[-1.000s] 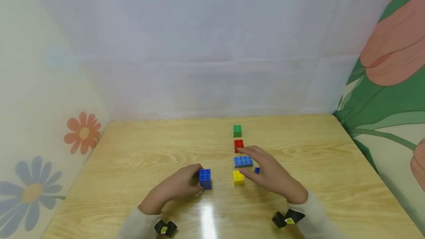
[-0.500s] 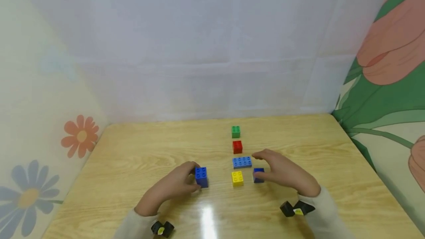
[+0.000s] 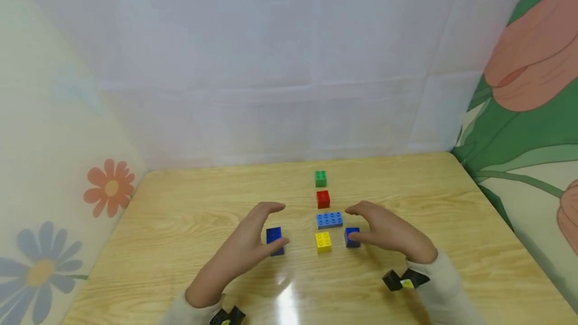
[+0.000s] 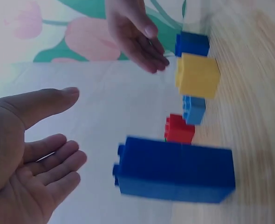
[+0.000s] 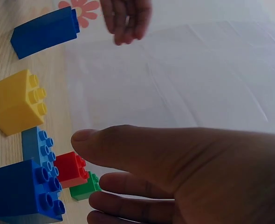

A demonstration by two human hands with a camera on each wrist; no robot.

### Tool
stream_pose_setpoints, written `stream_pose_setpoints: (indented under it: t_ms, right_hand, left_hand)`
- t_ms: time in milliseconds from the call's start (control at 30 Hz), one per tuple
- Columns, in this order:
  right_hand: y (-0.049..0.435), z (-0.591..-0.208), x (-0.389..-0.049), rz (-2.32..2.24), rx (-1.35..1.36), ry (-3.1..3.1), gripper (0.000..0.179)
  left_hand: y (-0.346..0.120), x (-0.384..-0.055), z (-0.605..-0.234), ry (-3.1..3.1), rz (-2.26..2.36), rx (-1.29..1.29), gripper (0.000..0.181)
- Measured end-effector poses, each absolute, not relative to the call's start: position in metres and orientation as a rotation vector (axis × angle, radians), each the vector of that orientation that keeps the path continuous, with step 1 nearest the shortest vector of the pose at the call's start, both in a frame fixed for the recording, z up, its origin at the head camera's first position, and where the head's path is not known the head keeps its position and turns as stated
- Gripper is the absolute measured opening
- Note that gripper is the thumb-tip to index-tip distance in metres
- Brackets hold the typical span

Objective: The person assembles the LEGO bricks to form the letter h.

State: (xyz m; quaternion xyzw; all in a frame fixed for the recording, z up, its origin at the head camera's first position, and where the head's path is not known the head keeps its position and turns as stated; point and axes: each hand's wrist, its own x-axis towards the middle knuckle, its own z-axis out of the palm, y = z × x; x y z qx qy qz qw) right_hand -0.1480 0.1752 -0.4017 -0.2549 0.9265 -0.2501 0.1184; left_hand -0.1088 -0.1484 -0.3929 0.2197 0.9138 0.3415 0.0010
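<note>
A tall dark blue toy brick stands upright on the table, studs up. My left hand hovers over its left side, fingers and thumb spread; in the left wrist view a gap separates that hand from the tall brick. On the right, a shorter dark blue brick sits partly under the thumb of my right hand in the head view. The right wrist view shows this hand holding nothing, its thumb extended above the shorter brick.
Between the hands lie a yellow brick and a lighter blue eight-stud brick. Farther back, a red brick and a green brick line up towards the white backdrop. The wooden table reaches to that backdrop.
My left hand has let go of the tall blue brick and lifted off it, fingers spreading. My right hand has drawn back rightward from near the yellow brick to the shorter dark blue one.
</note>
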Motion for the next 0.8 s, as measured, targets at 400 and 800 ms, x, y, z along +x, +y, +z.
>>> stream_pose_setpoints:
  t_ms: [400,800]
  right_hand:
    - [0.181,-0.411,-0.155,-0.744,-0.742,2.651,0.057]
    - [0.183,-0.417,-0.160,-0.793,-0.788,2.608,0.048]
  left_hand:
    - [-0.101,-0.105,-0.393,2.873,1.333,0.928,0.067]
    - [-0.071,-0.096,-0.423,2.819,1.284,0.856,0.066]
